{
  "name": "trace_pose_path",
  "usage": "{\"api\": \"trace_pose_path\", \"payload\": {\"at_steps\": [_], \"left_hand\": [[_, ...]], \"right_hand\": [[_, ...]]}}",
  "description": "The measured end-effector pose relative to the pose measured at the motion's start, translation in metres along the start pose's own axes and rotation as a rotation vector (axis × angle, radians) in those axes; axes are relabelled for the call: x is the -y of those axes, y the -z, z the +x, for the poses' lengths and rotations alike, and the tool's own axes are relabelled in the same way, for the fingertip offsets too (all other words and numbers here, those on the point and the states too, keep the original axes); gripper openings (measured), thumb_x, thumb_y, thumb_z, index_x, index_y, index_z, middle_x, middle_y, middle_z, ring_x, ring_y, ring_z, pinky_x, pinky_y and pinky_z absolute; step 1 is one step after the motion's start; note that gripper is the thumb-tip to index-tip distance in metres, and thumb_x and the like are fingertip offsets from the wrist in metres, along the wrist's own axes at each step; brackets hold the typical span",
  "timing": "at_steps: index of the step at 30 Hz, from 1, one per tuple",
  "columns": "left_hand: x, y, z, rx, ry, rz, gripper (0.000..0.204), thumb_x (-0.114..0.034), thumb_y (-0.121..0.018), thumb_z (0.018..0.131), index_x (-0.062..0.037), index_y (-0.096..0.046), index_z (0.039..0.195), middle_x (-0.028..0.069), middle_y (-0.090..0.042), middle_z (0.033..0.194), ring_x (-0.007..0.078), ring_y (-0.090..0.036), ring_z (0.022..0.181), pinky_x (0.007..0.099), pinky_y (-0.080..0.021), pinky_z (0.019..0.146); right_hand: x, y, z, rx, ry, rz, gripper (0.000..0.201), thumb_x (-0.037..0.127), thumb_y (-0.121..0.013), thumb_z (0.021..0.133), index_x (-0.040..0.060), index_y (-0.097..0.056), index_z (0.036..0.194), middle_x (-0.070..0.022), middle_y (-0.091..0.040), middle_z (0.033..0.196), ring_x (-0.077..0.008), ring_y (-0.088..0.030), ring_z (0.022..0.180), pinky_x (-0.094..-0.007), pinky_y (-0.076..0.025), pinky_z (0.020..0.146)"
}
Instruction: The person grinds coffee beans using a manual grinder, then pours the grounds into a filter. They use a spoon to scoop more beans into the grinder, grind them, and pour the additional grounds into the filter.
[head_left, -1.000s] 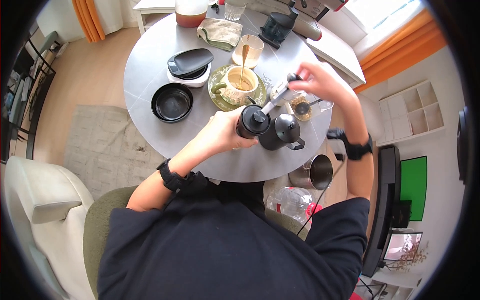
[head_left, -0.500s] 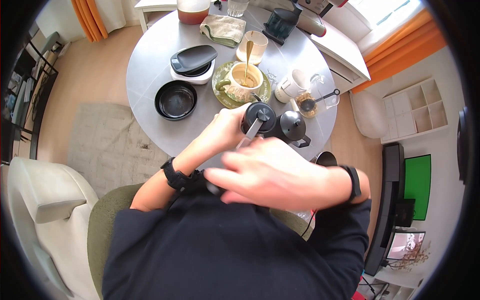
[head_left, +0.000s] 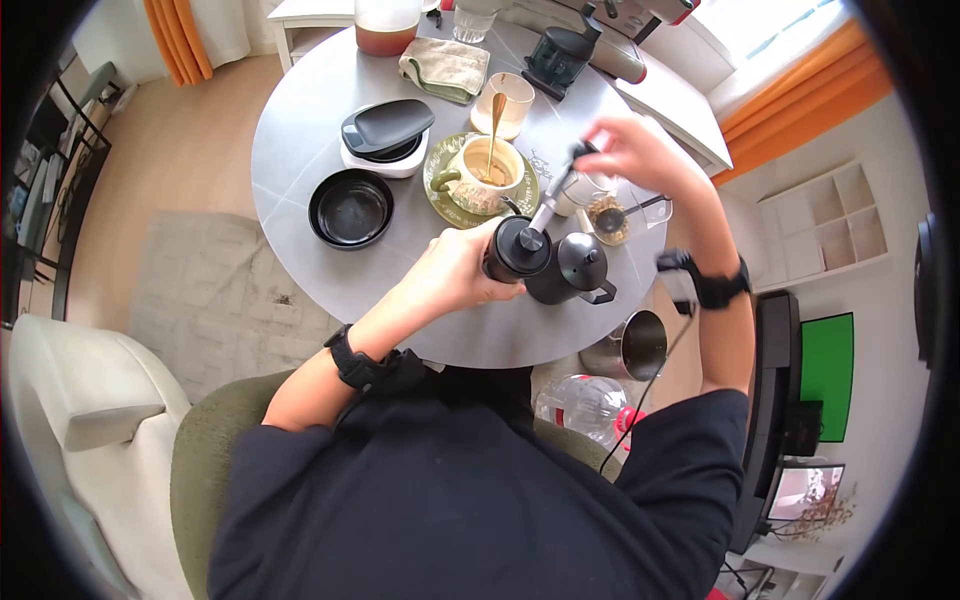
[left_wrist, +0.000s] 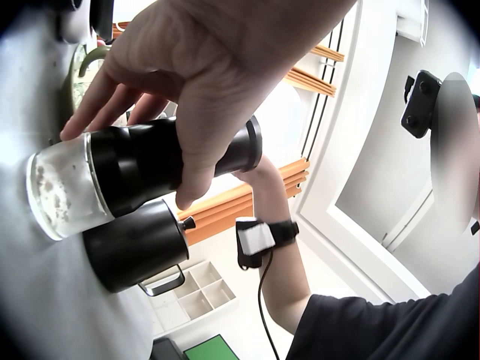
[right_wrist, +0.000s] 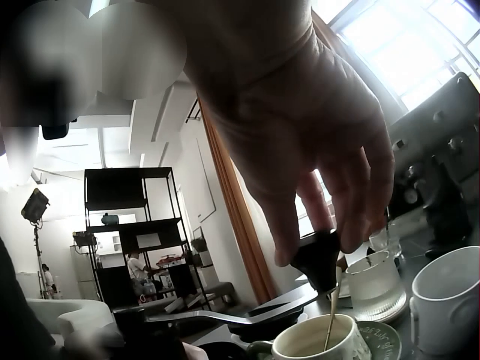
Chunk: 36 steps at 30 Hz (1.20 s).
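My left hand grips the black body of a manual coffee grinder near the front of the round table. In the left wrist view, the grinder's clear jar has pale bits inside it. A silver crank slants from the grinder's top toward the far right. At its end, my right hand holds the black knob with its fingertips. Beside the grinder stands a black kettle with a handle. Behind it, a patterned cup with a gold spoon sits on a green saucer.
A black round dish and a scale lie to the left. At the right are a clear container with beans and a black scoop. A folded cloth lies behind. A metal bin and water bottle stand below the table.
My right hand has swung the crank round, from the far right to close before my body and back to the far right. My left hand keeps its grip on the coffee grinder.
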<state>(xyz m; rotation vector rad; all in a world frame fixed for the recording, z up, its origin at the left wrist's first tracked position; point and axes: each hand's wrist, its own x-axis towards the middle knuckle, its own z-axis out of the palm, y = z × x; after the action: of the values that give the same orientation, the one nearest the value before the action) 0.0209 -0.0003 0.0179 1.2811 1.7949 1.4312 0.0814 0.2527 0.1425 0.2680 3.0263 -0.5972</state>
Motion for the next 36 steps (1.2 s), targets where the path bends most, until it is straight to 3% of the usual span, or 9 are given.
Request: {"api": "trace_pose_path", "payload": {"at_steps": [7,11,13,17,21,22,25,29,36], "left_hand": [[0.000,0.000,0.000,0.014,0.013,-0.039,0.050,-0.014,-0.082,0.067,-0.0040,-0.061,0.111,0.0094,-0.071,0.091,0.0128,-0.066,0.084,0.0316,-0.053,0.080],[-0.001,0.001,0.000,0.033,0.023,-0.056,0.051,-0.015,-0.083,0.067,-0.0038,-0.061,0.111,0.0095,-0.071,0.093,0.0125,-0.066,0.086,0.0317,-0.052,0.081],[-0.002,0.002,0.000,0.025,0.030,-0.024,0.050,-0.016,-0.081,0.067,-0.0089,-0.060,0.111,0.0079,-0.070,0.095,0.0173,-0.066,0.087,0.0328,-0.052,0.081],[0.001,0.004,-0.004,0.087,0.038,-0.234,0.047,-0.019,-0.081,0.067,-0.0132,-0.060,0.109,0.0048,-0.068,0.095,0.0201,-0.065,0.086,0.0337,-0.051,0.080],[0.037,-0.013,0.002,-0.115,-0.321,0.065,0.052,-0.027,-0.082,0.066,-0.0071,-0.058,0.108,0.0113,-0.068,0.093,0.0281,-0.065,0.087,0.0391,-0.051,0.078],[0.012,-0.003,0.000,0.010,0.024,0.170,0.052,-0.023,-0.082,0.066,-0.0080,-0.057,0.109,0.0138,-0.068,0.095,0.0320,-0.066,0.091,0.0403,-0.051,0.080],[0.001,0.000,0.000,0.014,0.062,0.023,0.050,-0.017,-0.082,0.068,-0.0027,-0.060,0.110,0.0125,-0.070,0.089,0.0220,-0.069,0.082,0.0343,-0.052,0.076],[-0.001,0.001,0.000,0.012,0.054,0.015,0.051,-0.015,-0.082,0.067,-0.0037,-0.060,0.112,0.0111,-0.070,0.092,0.0180,-0.068,0.086,0.0329,-0.052,0.079],[0.002,0.000,0.000,0.000,0.026,-0.001,0.053,-0.013,-0.082,0.066,-0.0046,-0.060,0.113,0.0108,-0.070,0.096,0.0168,-0.068,0.088,0.0326,-0.052,0.082]], "right_hand": [[0.037,-0.006,-0.145,0.149,-0.123,0.194,0.039,0.016,-0.086,0.063,0.0037,-0.062,0.091,-0.0033,-0.058,0.066,-0.0117,-0.055,0.061,-0.0285,-0.047,0.058],[0.101,-0.028,-0.156,0.262,0.238,0.043,0.036,0.023,-0.079,0.069,0.0089,-0.060,0.097,-0.0057,-0.060,0.079,-0.0232,-0.062,0.069,-0.0334,-0.050,0.061],[0.132,-0.039,-0.136,0.289,0.492,-0.057,0.039,0.024,-0.078,0.070,0.0067,-0.061,0.099,-0.0059,-0.057,0.075,-0.0234,-0.060,0.062,-0.0331,-0.050,0.056],[0.169,-0.066,-0.065,0.239,0.701,-0.082,0.032,0.029,-0.071,0.078,0.0076,-0.057,0.097,-0.0083,-0.057,0.073,-0.0275,-0.062,0.067,-0.0375,-0.050,0.059],[0.164,-0.067,0.026,0.086,0.519,-0.186,0.039,0.039,-0.071,0.079,0.0089,-0.059,0.101,-0.0121,-0.064,0.074,-0.0307,-0.064,0.073,-0.0407,-0.051,0.063],[0.156,-0.058,0.039,0.072,0.421,-0.195,0.040,0.042,-0.071,0.078,0.0087,-0.061,0.099,-0.0129,-0.065,0.081,-0.0309,-0.065,0.078,-0.0413,-0.052,0.066],[0.099,-0.041,0.068,-0.075,0.327,-0.285,0.044,0.044,-0.072,0.077,0.0069,-0.062,0.098,-0.0133,-0.067,0.088,-0.0304,-0.065,0.083,-0.0417,-0.052,0.068],[0.017,-0.012,0.034,-0.007,0.076,-0.055,0.035,0.030,-0.075,0.080,0.0034,-0.057,0.093,-0.0069,-0.060,0.066,-0.0120,-0.058,0.057,-0.0275,-0.044,0.053],[0.033,0.011,-0.114,0.293,-0.064,0.037,0.039,0.016,-0.084,0.066,0.0011,-0.055,0.088,-0.0054,-0.059,0.066,-0.0134,-0.061,0.061,-0.0295,-0.046,0.054]]}}
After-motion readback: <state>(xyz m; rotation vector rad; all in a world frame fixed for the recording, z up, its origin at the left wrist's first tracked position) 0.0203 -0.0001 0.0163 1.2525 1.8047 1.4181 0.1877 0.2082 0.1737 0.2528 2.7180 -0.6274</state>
